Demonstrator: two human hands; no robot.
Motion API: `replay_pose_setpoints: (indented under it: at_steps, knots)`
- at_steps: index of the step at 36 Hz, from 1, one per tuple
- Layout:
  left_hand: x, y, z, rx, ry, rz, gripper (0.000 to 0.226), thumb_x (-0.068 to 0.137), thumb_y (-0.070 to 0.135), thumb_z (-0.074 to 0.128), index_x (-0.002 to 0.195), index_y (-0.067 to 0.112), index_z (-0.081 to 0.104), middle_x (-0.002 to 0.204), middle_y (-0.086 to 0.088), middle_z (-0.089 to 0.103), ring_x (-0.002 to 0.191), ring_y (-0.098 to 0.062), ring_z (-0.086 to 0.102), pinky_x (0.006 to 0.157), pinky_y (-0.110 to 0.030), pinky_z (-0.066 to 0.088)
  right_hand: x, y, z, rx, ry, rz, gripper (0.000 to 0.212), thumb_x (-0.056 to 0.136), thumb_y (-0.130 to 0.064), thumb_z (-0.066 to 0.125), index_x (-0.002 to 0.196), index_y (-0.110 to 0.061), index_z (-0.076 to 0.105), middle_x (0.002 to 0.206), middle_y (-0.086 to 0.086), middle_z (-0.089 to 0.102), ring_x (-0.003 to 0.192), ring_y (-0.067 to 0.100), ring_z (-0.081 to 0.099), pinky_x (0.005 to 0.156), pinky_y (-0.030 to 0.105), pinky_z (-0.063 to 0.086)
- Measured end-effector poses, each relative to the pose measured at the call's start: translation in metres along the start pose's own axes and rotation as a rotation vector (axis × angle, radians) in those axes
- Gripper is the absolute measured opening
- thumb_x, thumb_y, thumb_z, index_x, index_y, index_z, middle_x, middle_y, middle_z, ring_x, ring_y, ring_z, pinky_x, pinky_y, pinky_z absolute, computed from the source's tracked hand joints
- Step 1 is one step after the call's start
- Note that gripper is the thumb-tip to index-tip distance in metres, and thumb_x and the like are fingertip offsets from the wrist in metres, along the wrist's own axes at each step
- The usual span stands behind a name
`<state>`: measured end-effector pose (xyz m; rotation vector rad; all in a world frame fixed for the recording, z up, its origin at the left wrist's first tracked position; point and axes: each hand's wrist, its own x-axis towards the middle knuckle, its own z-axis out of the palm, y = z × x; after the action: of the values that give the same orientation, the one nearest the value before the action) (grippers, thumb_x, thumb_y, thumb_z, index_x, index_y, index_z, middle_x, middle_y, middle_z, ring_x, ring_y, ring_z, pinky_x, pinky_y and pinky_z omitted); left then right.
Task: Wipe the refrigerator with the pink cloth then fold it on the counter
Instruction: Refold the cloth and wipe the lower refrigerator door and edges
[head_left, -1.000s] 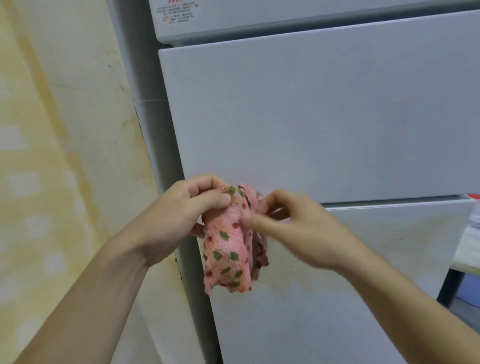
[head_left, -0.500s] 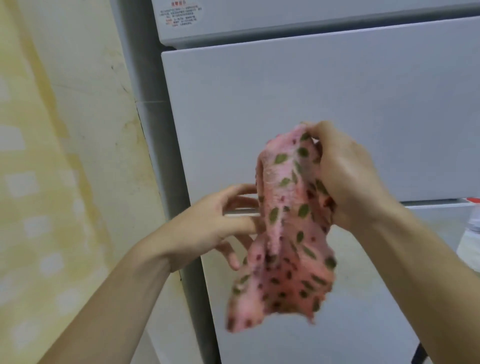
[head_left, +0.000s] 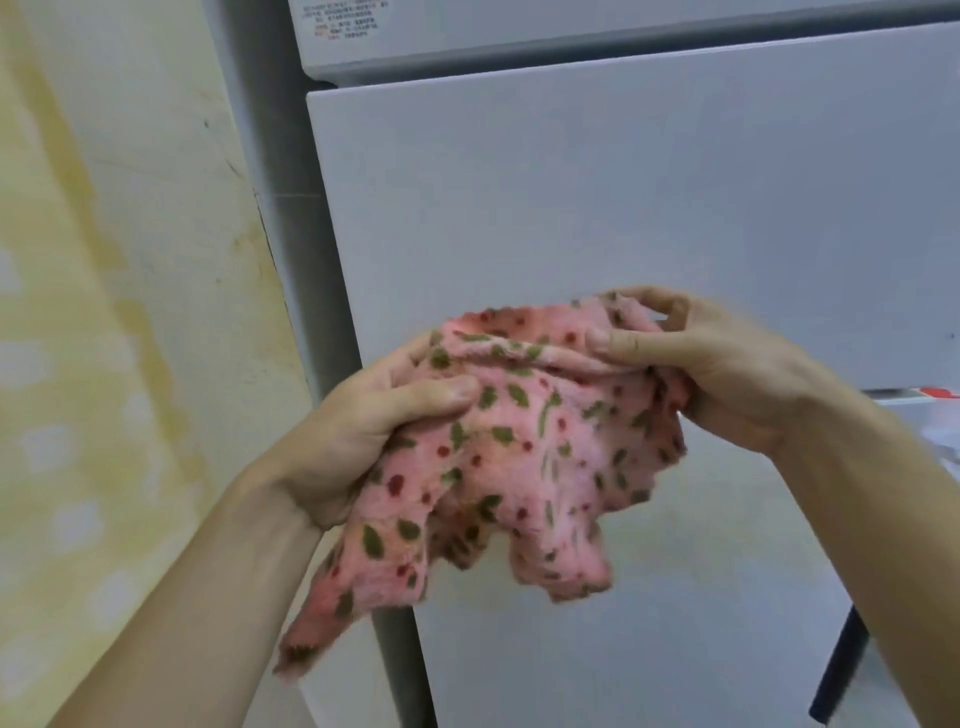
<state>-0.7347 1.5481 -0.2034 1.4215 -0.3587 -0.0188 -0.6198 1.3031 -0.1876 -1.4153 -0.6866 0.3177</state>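
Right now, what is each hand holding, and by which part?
The pink cloth: the left hand grips its left side, the right hand pinches its upper right edge.

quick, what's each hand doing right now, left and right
Left hand: closed, grip on the pink cloth, thumb on top.
Right hand: closed, pinching the cloth's upper right edge.

Home kitchen: white refrigerator (head_left: 623, 208) with stacked doors against stained yellowish wall (head_left: 104, 312).
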Motion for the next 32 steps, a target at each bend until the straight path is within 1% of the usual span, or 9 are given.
replay_pose_setpoints:
  at_steps: [2,5,10,13,15,18,23,26,32]
  knots:
    - [0.001,0.001,0.000,-0.034,0.030,0.061,0.055,0.088,0.009,0.063,0.143,0.009,0.057,0.140,-0.021,0.065,0.125,-0.038,0.066,0.106,-0.046,0.056,-0.005,0.018,-0.003,0.038,0.036,0.021,0.075,0.047,-0.049,0.104,0.109,-0.017,0.075,0.116,0.017,0.077,0.110,0.039,0.073,0.089,0.038,0.056]
    - [0.003,0.002,0.000,-0.111,0.070,0.116,0.049,0.086,0.004,0.066,0.133,0.013,0.059,0.119,-0.014,0.069,0.103,-0.027,0.073,0.093,-0.038,0.063,-0.015,0.047,0.011,0.036,0.064,0.092,0.109,0.054,-0.079,0.085,0.129,-0.004,0.064,0.111,0.016,0.078,0.100,0.028,0.076,0.087,0.043,0.062]
    - [0.006,0.004,0.002,-0.167,0.003,0.140,0.081,0.077,0.003,0.067,0.152,0.029,0.049,0.130,-0.014,0.065,0.109,-0.030,0.071,0.091,-0.046,0.063,-0.027,0.084,0.050,0.092,-0.164,0.245,0.129,0.052,-0.101,0.061,0.140,-0.007,0.061,0.137,0.006,0.071,0.136,0.015,0.059,0.121,0.039,0.036]
    - [0.006,0.002,0.002,-0.110,0.018,0.156,0.090,0.074,-0.001,0.067,0.152,0.041,0.048,0.143,-0.013,0.063,0.119,-0.033,0.069,0.092,-0.049,0.062,-0.033,0.090,0.062,0.276,-0.279,0.253,0.100,0.071,-0.084,0.070,0.146,-0.016,0.062,0.149,0.004,0.062,0.141,0.021,0.055,0.120,0.042,0.042]
    - [0.005,0.000,0.003,-0.092,0.061,0.142,0.098,0.075,-0.006,0.066,0.156,0.044,0.041,0.135,-0.009,0.070,0.113,-0.029,0.074,0.086,-0.043,0.064,-0.033,0.089,0.060,0.433,-0.252,0.248,0.071,0.081,-0.056,0.082,0.134,-0.010,0.070,0.141,0.014,0.067,0.130,0.029,0.065,0.107,0.041,0.055]
    - [0.003,0.003,0.002,0.002,0.120,0.087,0.087,0.086,0.007,0.062,0.157,0.048,0.034,0.136,-0.001,0.071,0.118,-0.026,0.073,0.085,-0.037,0.063,-0.033,0.080,0.048,0.563,-0.168,0.199,0.041,0.084,-0.029,0.070,0.120,-0.011,0.078,0.129,0.017,0.073,0.111,0.031,0.075,0.085,0.042,0.064]
    - [-0.002,0.015,-0.007,0.212,0.098,-0.062,0.071,0.094,0.007,0.067,0.149,0.046,0.046,0.130,-0.002,0.075,0.117,-0.026,0.074,0.087,-0.035,0.063,-0.035,0.065,0.022,0.504,0.028,0.012,0.046,0.077,-0.026,0.082,0.122,-0.013,0.078,0.128,0.014,0.074,0.116,0.031,0.073,0.089,0.045,0.063]
    - [-0.003,0.017,-0.010,0.290,0.146,-0.061,0.063,0.086,0.007,0.066,0.142,0.033,0.057,0.090,-0.005,0.081,0.094,-0.021,0.079,0.078,-0.028,0.063,-0.039,0.054,0.014,0.408,0.151,-0.024,0.068,0.075,-0.022,0.087,0.138,-0.016,0.065,0.130,0.015,0.073,0.111,0.033,0.074,0.076,0.048,0.065]
    - [0.004,0.015,-0.004,0.168,0.488,-0.015,0.034,0.106,0.029,0.054,0.127,0.007,0.069,0.117,-0.012,0.078,0.107,-0.027,0.077,0.082,-0.036,0.066,-0.048,0.031,0.020,-0.158,0.261,-0.071,0.095,0.086,-0.026,0.079,0.155,-0.063,0.024,0.110,-0.009,0.080,0.101,0.008,0.077,0.096,0.034,0.058]
